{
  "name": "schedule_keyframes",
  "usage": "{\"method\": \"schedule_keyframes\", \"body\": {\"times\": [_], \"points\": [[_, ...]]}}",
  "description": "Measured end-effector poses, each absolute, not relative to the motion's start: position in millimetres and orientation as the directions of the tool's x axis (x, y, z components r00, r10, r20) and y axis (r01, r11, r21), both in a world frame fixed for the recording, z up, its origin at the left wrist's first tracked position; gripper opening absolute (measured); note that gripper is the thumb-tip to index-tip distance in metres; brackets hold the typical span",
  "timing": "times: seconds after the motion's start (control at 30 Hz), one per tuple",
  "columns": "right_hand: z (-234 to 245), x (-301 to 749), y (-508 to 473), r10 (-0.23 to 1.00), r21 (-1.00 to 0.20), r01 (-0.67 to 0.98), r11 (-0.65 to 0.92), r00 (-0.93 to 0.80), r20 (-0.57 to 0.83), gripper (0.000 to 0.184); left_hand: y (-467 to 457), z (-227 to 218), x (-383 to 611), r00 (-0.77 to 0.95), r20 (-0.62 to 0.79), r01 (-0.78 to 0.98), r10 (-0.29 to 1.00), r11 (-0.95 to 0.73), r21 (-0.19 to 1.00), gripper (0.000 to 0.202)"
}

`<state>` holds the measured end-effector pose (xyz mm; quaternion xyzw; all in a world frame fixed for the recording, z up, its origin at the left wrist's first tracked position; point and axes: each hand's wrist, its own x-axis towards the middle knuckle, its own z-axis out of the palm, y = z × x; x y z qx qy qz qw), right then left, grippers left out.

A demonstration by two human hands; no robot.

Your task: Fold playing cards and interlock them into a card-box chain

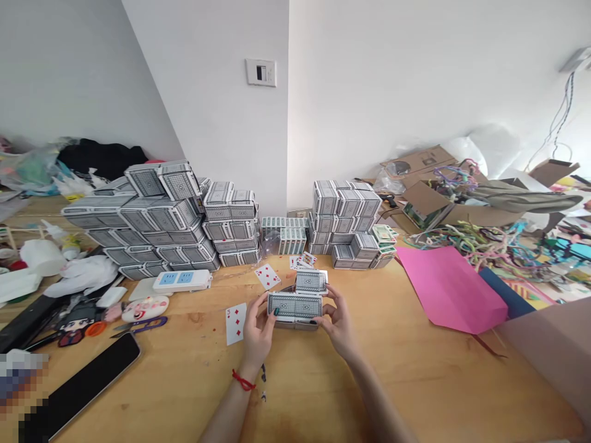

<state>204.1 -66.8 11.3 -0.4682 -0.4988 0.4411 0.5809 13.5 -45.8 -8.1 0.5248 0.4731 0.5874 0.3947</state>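
Observation:
Low over the wooden table, a block of grey-patterned playing cards [295,306] sits between my two hands. My left hand [259,325] grips its left end, thumb on the front face. At the right end, the fingers of my right hand [336,317] close on the lower corner and the upper edge. Right behind it is another grey card block [310,282], partly covered by the first. A diamond playing card [236,323] lies face up left of my left hand. Another red card [267,277] and a few face cards [302,261] lie farther back.
Tall stacks of card blocks stand at left [157,215], centre-left [231,224] and right [346,212]. A power strip [181,280], scissors [141,326] and phone [87,384] lie left. Pink paper [455,289], cardboard boxes [427,206] and tangled cords [480,231] occupy the right.

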Motion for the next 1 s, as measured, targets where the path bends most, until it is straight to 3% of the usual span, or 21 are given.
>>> {"method": "schedule_keyframes", "body": {"times": [0.3,1.0], "points": [[2,205,-63,0.955,-0.968,0.077,0.238,0.163,0.248,0.065,-46,-5,13,-0.145,0.231,0.036,0.962,-0.228,0.973,0.043],[1,200,-70,0.968,-0.976,0.065,0.208,0.13,0.215,0.057,-45,-5,14,-0.095,0.238,0.007,0.967,-0.238,0.971,0.04]]}}
